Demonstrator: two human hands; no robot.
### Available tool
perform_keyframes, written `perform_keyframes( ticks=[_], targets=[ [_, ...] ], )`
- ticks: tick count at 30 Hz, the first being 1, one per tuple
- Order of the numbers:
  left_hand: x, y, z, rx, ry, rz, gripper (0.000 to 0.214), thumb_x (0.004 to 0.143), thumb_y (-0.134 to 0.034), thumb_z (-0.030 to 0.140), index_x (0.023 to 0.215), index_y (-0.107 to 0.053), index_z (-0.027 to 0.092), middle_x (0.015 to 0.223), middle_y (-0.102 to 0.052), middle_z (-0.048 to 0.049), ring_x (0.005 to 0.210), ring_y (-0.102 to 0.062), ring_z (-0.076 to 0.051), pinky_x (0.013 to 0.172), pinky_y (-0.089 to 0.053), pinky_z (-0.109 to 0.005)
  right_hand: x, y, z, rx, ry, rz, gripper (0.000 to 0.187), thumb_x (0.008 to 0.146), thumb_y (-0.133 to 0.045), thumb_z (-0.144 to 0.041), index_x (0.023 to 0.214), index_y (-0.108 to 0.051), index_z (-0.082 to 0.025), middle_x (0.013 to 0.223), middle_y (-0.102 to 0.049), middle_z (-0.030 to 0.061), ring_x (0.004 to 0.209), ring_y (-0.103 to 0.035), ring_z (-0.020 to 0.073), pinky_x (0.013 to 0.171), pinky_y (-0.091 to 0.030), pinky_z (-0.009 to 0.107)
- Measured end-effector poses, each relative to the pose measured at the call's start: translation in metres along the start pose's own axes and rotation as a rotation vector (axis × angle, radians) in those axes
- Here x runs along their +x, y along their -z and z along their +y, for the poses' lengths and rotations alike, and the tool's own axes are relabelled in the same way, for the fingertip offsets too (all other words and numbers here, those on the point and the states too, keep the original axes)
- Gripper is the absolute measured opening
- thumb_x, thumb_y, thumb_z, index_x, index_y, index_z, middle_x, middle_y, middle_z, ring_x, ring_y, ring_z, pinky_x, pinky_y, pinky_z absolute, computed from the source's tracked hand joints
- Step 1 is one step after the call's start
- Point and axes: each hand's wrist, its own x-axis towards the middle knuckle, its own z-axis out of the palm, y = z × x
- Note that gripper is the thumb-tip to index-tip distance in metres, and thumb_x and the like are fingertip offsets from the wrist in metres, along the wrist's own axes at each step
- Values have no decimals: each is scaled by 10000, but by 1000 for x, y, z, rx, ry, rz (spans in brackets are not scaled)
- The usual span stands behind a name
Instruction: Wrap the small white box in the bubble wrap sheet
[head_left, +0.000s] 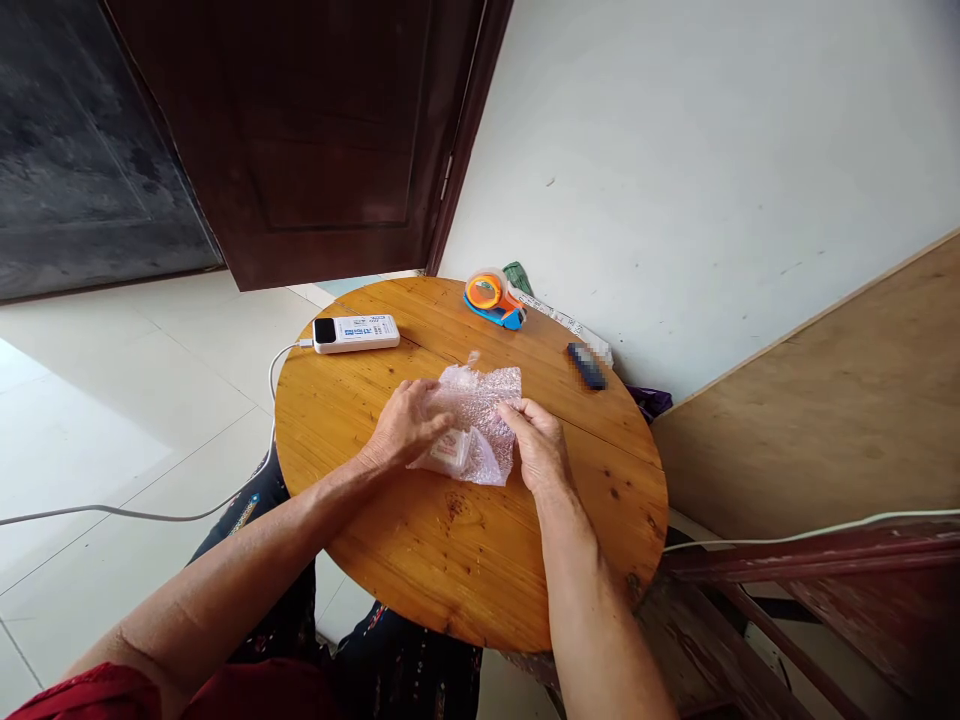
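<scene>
The left hand (405, 425) touches the left side of the crinkly, pinkish plastic bubble-wrap sheet (480, 405), fingers wide, while the right hand (538, 440) pinches its right edge.

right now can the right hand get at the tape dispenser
Probably yes: only low bubble wrap and bare table seem to lie between the right hand and the tape dispenser, though its grip on the wrap would likely need to open first.
</scene>
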Motion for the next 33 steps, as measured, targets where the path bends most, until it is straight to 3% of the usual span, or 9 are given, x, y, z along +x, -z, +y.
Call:
perform_keyframes(
  ticks=[4,11,14,16,18,20,26,30,33],
  targets=[
    [10,7,-4,-414,245,75,331,663,-668,304,954,-616,155,613,-561,39,528,-535,-122,535,-440,-241,8,8,8,-26,42,107,299,673,-714,-494,646,-605,-217,625,-624,-16,602,-540,151,602,-426,284],
    [17,14,1,-570,398,196,411,646,-639,201,1050,-590,144,654,-587,39,480,-497,-75,492,-406,-194,23,27,30,-360,98,239,348,691,-626,-388,984,-635,-200,681,-682,12,619,-593,198,622,-462,314],
    [13,12,1,-410,255,174,359,716,-638,285,1051,-638,156,848,-633,-26,648,-585,-117,611,-486,-246,22,24,31,-389,130,227,371,698,-628,-395,1018,-621,-208,797,-715,35,678,-620,204,689,-483,333],
    [9,11,1,-240,72,128,322,770,-634,369,1017,-694,172,1097,-626,-89,965,-628,-204,813,-521,-321,20,21,28,-377,159,243,395,693,-646,-398,1042,-616,-217,908,-722,56,735,-631,208,737,-487,350],
    [5,11,3,-111,-71,65,330,820,-609,437,991,-733,183,1301,-552,-119,1269,-498,-277,1043,-431,-396,18,19,25,-348,168,254,397,691,-663,-409,1041,-626,-227,998,-714,74,784,-632,214,767,-481,361],
    [2,12,5,-60,-121,-7,378,865,-566,485,1008,-743,184,1372,-519,-131,1388,-378,-302,1156,-311,-442,17,19,22,-314,148,237,374,687,-677,-422,1009,-652,-234,1017,-708,73,818,-626,219,768,-471,352],
    [6,15,29,162,-123,-188,333,859,-604,465,1021,-760,220,1413,-516,-132,1410,-346,-347,1156,-284,-509,18,21,19,-266,55,126,331,700,-666,-457,910,-728,-209,716,-658,-1,688,-560,185,689,-436,309],
    [34,-6,45,486,-247,-295,236,808,-659,415,942,-775,260,1377,-563,-107,1362,-387,-375,1132,-288,-543,21,21,22,-223,90,140,358,708,-646,-458,928,-727,-189,832,-711,37,749,-607,194,744,-472,328],
    [64,-20,41,619,-147,-295,302,703,-735,257,1005,-744,253,1246,-663,-98,1283,-491,-340,1109,-344,-465,24,22,27,-308,88,161,367,731,-597,-467,924,-730,-185,875,-734,65,776,-640,214,775,-500,358]
  ],
)
